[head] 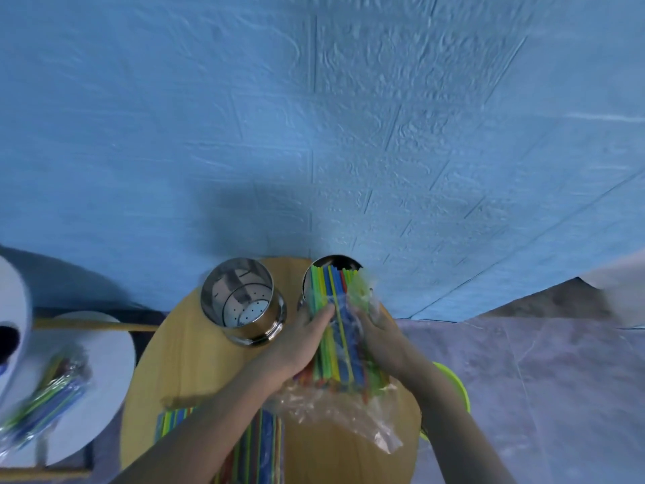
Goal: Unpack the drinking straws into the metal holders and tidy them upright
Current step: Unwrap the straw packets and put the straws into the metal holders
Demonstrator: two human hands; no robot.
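Both hands tilt the straw bundle (335,344) up-frame so its tips feed into the right metal holder (306,291); the straws are part in, the rest lies in loose plastic wrap (335,410). Left hand (300,347): fingers curled round the bundle's side. Right hand (384,338): fingers gripping bundle + wrap, prob. to peel it back. Count: 2 holders, the left holder (244,302) empty; 2 hands; spare packs (261,445) at lower centre of the worktop (174,361), number unclear; 1 pack (45,396) lower left.

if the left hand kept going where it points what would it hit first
Most likely the near wall of the right metal holder, just past the left hand gripping the straw bundle; depth is unclear.
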